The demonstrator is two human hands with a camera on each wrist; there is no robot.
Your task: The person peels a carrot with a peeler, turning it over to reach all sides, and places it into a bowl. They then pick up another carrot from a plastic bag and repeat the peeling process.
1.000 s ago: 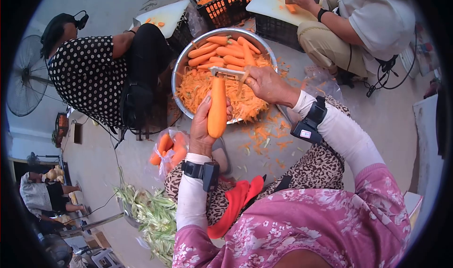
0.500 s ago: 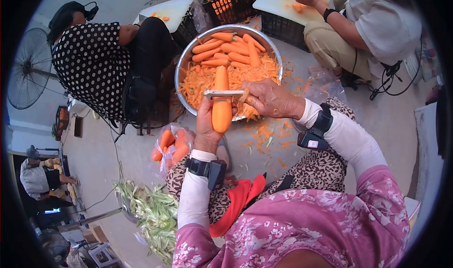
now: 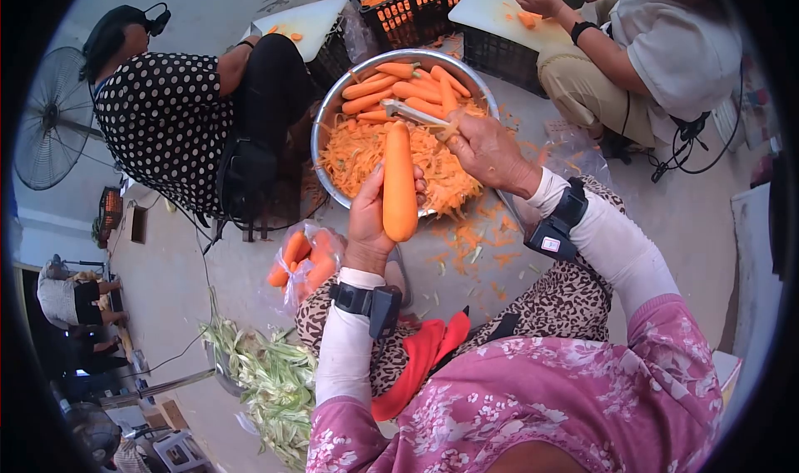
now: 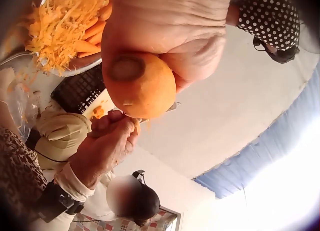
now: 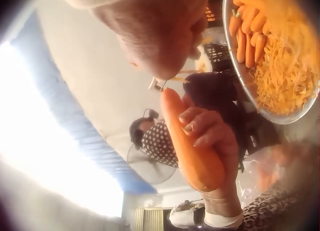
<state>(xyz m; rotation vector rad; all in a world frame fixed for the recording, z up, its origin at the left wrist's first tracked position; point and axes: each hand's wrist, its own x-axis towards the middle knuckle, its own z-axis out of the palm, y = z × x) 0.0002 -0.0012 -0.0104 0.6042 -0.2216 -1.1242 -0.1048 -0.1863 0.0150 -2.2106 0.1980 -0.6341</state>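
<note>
My left hand (image 3: 369,221) grips a thick peeled carrot (image 3: 399,181) that stands nearly upright, fingers wrapped round its side. In the left wrist view the carrot's blunt end (image 4: 145,90) faces the camera, with a dark round spot on it. My right hand (image 3: 491,152) holds a peeler (image 3: 414,112) by its handle; the metal head is at the carrot's narrow tip. Below both hands sits a round metal basin (image 3: 319,140) with whole carrots (image 3: 399,87) at its far side and a heap of orange peelings (image 3: 358,156) nearer me.
A plastic bag of carrots (image 3: 306,256) lies left of the basin, near a heap of pale green husks (image 3: 279,390). Two people sit across, at white cutting boards (image 3: 474,11). A black crate (image 3: 416,19) holds shredded orange pieces. Peelings (image 3: 478,236) litter the floor.
The peeler ran down along the carrot toward my left hand, then lifted back up to the tip. The left hand keeps its grip on the carrot.
</note>
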